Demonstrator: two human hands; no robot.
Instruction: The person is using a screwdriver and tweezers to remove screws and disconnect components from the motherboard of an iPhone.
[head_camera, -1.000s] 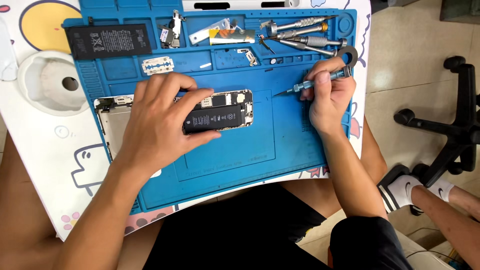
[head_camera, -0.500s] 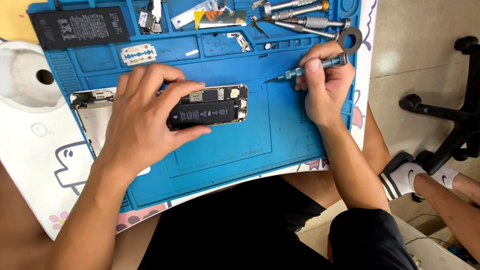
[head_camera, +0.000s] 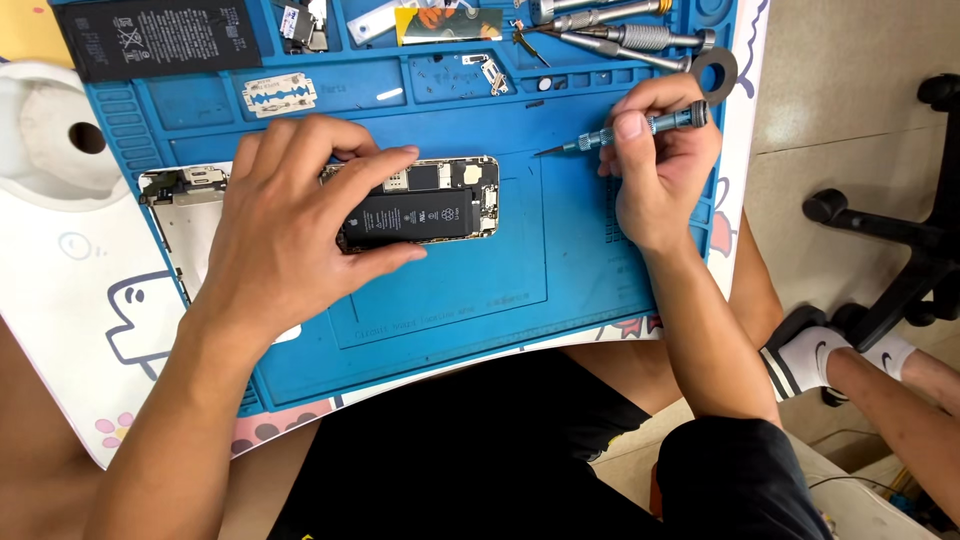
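left hand (head_camera: 290, 225): spread flat over the left half of the opened phone (head_camera: 425, 205), thumb on its near edge, fingers on its far edge; pressing and steadying, not lifting.
right hand (head_camera: 655, 165): pinched on the precision screwdriver (head_camera: 620, 133) near its collar, index tip resting on top of the shaft.
screwdriver tip: pointing left, hovering just above the mat, near the phone's right end but apart from it.
opened phone: lying face-open at the middle of the blue work mat (head_camera: 560, 290), black battery (head_camera: 410, 217) along its length, boards and connectors exposed at the right end.
detached screen panel (head_camera: 185, 215): just left of the phone, partly under the left wrist.
spare battery (head_camera: 160, 35): top left of the mat, well apart.
razor blade (head_camera: 280, 95): in a tray compartment above the left hand.
other drivers (head_camera: 625, 35): in the top right trays, beside a dark ring.
doing it well, by judgement: keep the body pinned flat so it cannot skid; bring the tip straight down into the screw head; press lightly before turning; keep clear of the battery skin.
risk, by judgement: slipped tip scoring a board or connector; loosened screw rolling off the mat.
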